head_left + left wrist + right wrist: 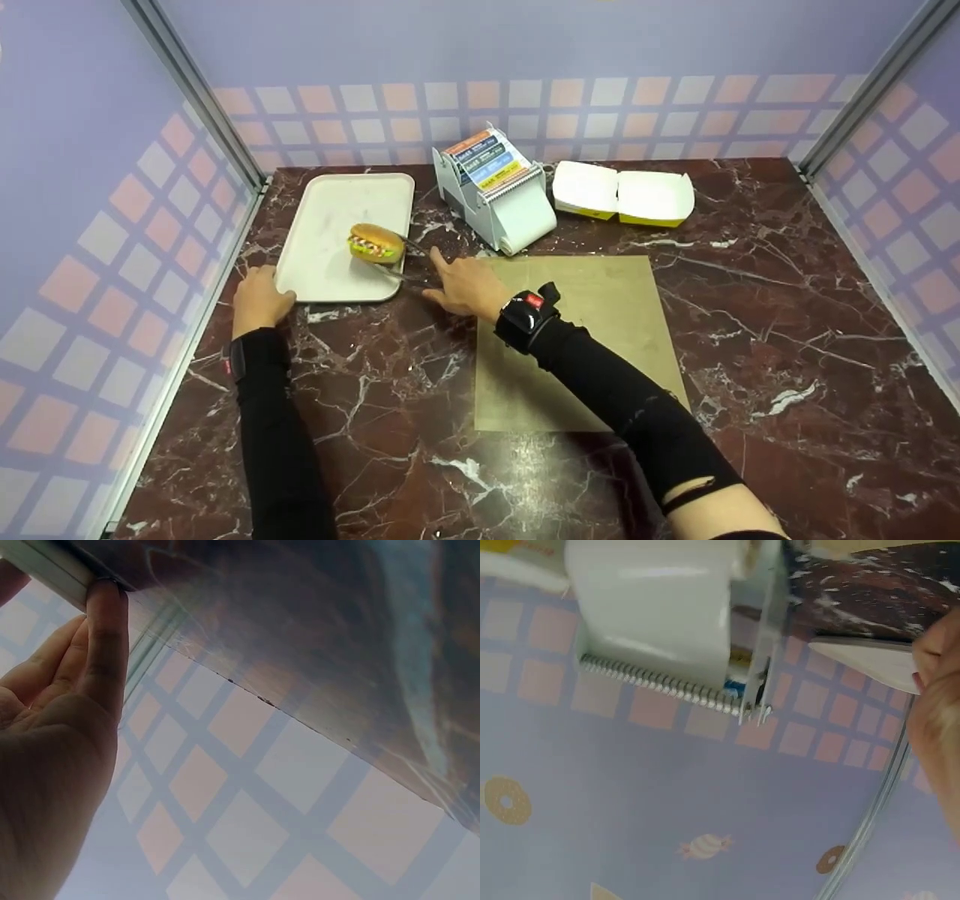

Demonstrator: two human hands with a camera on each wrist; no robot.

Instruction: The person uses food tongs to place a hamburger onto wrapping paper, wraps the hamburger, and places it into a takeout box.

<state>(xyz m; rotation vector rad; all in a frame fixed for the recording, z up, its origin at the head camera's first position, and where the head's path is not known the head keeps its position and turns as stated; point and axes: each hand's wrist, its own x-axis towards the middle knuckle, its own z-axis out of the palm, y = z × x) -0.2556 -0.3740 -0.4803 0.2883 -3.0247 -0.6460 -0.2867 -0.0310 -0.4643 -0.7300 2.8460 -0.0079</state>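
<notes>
My left hand (261, 298) holds the near-left corner of the white tray (322, 202). In the left wrist view, its fingers (106, 645) reach up to the pale tray rim (52, 577), with part of the thumb beyond it. My right hand (471, 289) pinches a pair of metal tongs (416, 247), its thumb and forefinger spread along the two arms. Between the tong tips is a burger (376, 244) with green lettuce, over the right side of the tray. The tongs are hidden in the right wrist view, where curled fingers (934, 645) show at the edge.
Behind the right hand stands a label dispenser (495, 187) with a white roll. To its right lies an open white-and-yellow burger box (622, 191). A tan sheet (585, 360) is spread under the right forearm. Patterned walls (495, 45) enclose the marble table (787, 315).
</notes>
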